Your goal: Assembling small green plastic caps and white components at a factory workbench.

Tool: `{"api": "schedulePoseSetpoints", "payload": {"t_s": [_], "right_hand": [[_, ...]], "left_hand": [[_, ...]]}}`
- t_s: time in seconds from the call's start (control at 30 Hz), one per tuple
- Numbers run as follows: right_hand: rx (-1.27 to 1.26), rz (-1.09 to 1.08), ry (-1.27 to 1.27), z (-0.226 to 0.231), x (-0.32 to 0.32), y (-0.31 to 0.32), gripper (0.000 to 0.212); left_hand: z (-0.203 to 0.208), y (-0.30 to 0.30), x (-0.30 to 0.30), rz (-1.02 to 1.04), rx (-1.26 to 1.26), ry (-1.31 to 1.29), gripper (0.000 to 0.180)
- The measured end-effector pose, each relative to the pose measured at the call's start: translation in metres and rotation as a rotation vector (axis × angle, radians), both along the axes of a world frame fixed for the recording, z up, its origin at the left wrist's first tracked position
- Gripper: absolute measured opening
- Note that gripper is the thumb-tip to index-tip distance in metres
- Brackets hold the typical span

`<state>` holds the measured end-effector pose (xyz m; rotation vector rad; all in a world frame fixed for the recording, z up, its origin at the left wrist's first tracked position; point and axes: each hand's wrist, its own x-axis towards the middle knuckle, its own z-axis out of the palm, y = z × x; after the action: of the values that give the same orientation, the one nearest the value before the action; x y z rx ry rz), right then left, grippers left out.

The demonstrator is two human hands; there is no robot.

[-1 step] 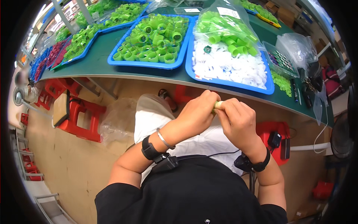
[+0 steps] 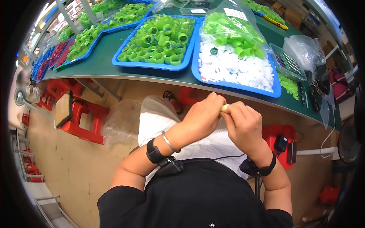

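Note:
Above my lap, in front of the table edge, my left hand [image 2: 207, 116] and my right hand [image 2: 243, 121] meet with curled fingers. Both pinch a small pale yellow-green piece [image 2: 224, 109], mostly covered by the fingertips, so its shape cannot be made out. Beyond them on the table, a blue tray [image 2: 243, 91] carries loose white plastic parts [image 2: 237, 74] and a clear bag of green plastic tubes [image 2: 228, 32]. To its left, another blue tray [image 2: 148, 67] is filled with short green tubes [image 2: 157, 57], several with wires and dark round parts inside.
A clear box [image 2: 291, 70] of small metallic parts, loose green pieces [image 2: 288, 86] and pens [image 2: 302, 93] lie at the table's right. Red stools [image 2: 81, 123] [image 2: 279, 131] flank me, the right one bearing black devices. A cable crosses my lap. Plastic film [image 2: 121, 121] lies on the floor.
The whole view has shifted slightly, with the table and trays a little further right and lower. Both hands keep their hold on the small piece.

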<state>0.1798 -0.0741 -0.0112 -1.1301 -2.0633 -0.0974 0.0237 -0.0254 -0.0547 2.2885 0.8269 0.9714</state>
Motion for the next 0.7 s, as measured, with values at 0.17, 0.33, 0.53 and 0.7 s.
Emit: {"api": "schedulePoseSetpoints", "payload": {"t_s": [0.17,0.33,0.53,0.7], "right_hand": [[-0.208,-0.077,0.245,-0.002,-0.006,-0.006,0.008],[-0.499,-0.076,0.561,-0.001,-0.011,-0.001,0.006],[-0.643,0.039,0.844,0.000,-0.021,0.024,0.011],[-0.312,-0.042,0.526,0.020,-0.005,0.077,0.014]], "left_hand": [[0.002,-0.009,0.009,0.110,0.064,0.006,0.034],[0.007,-0.007,0.007,0.173,0.090,0.045,0.032],[0.028,0.030,-0.018,0.204,0.334,-0.082,0.037],[0.080,0.115,-0.085,0.599,0.511,-0.104,0.063]]}}
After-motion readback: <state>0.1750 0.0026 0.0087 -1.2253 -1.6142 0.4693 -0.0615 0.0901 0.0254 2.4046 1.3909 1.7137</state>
